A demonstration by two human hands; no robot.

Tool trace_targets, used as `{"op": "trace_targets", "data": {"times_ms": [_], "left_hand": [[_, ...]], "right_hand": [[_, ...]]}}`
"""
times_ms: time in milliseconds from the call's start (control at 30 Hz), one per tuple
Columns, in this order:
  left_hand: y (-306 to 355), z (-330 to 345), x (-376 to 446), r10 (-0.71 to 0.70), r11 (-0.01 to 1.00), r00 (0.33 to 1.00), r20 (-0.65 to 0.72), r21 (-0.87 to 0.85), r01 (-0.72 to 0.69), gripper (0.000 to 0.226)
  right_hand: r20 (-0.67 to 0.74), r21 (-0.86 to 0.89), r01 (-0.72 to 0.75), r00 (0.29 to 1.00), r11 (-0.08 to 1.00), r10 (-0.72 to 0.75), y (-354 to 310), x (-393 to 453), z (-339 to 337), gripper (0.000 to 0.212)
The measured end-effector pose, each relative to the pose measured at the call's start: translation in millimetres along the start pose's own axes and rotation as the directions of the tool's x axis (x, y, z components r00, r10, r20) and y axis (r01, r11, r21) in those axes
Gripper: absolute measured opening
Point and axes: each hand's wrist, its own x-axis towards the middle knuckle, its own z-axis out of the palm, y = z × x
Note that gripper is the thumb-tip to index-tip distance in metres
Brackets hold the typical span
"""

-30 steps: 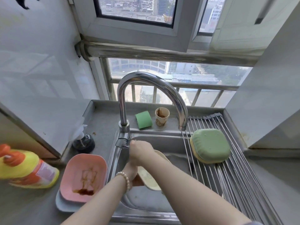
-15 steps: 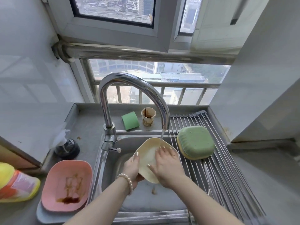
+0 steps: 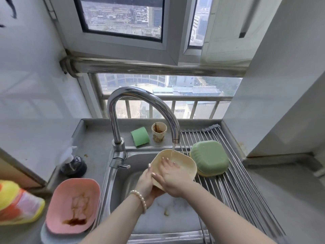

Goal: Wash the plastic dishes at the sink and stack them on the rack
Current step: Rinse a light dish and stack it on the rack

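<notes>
Head view, only view. A second ago the right hand was up at the tap lever at frame centre-left and no water ran; half a second ago water was on and the hand was back on the dish. Now the stream from the tap (image 3: pixel 140 110) falls onto the far inner edge of the cream dish (image 3: pixel 182 162), and the dish sits a bit higher and more tilted toward the spout than before. Judgement: rinse step has begun for this dish; soap or scrub not seen.

Left hand (image 3: pixel 146 184), centre of frame: fingers curled under and around the near-left edge of the cream dish, thumb on the rim, gripping it over the sink (image 3: pixel 123 191). Right hand (image 3: pixel 173 176): fingers (image 3: pixel 166 160) spread fairly flat, pressed on the dish's inner face just below the stream, rubbing by the look of it, not closed round anything.

Cream dish is mid-frame, over the basin, just left of the rack (image 3: pixel 237 182). Green dish (image 3: pixel 209 157) lies upside down on the rack, right of centre, on top of another cream one, so two look done. Pink dish (image 3: pixel 73 205), lower left, has brown stains and sits on a bluish dish (image 3: pixel 45 236); both unwashed. Stained cup (image 3: pixel 159 132) and green sponge (image 3: pixel 140 136) sit behind the sink.
</notes>
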Motion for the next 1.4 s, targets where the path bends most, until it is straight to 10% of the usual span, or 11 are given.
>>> {"op": "trace_targets", "data": {"times_ms": [133, 333, 500, 733, 933, 1100, 1233, 1400], "left_hand": [[8.1, -11.0, 3.9, -0.011, 0.993, 1.0, 0.012, -0.12, 0.013, 0.053], [9.1, 6.2, -11.2, -0.071, 0.996, 0.991, 0.112, -0.047, 0.077, 0.051], [18.4, 0.8, -2.6, -0.132, 0.983, 0.981, 0.14, -0.106, 0.147, 0.064], [-3.7, 16.7, -2.7, -0.103, 0.989, 0.983, 0.153, -0.086, 0.117, 0.048], [-8.8, 7.8, 3.0, -0.08, 0.921, 0.981, 0.175, -0.364, 0.14, 0.061], [-14.9, 0.7, 3.0, -0.11, 0.975, 0.985, 0.133, -0.178, 0.133, 0.057], [-13.0, 26.3, -11.0, -0.044, 0.97, 0.986, 0.164, -0.228, 0.081, 0.055], [7.3, 18.2, -14.8, 0.03, 0.955, 0.999, 0.042, -0.295, -0.016, 0.118]], "right_hand": [[0.108, 0.099, 0.187, 0.974, 0.977, -0.198, -9.7, -22.1, 4.5, 0.053], [-0.018, 0.018, -0.11, 0.994, 0.994, 0.111, 2.8, -5.6, -13.0, 0.071], [0.066, 0.208, 0.115, 0.989, 0.971, -0.131, -13.6, -27.1, -7.6, 0.053], [-0.066, 0.275, -0.157, 0.981, 0.949, 0.181, 5.0, -6.2, -4.0, 0.072], [0.004, 0.335, 0.058, 0.998, 0.941, -0.062, -9.5, -18.9, 13.0, 0.058], [-0.114, 0.134, -0.077, 0.989, 0.988, 0.093, 24.1, -16.5, 9.7, 0.132], [-0.172, 0.276, -0.074, 0.977, 0.958, 0.125, -3.2, 0.5, -0.9, 0.093], [-0.1, 0.548, 0.066, 0.995, 0.834, -0.013, -34.7, -1.8, 9.3, 0.072]]}}
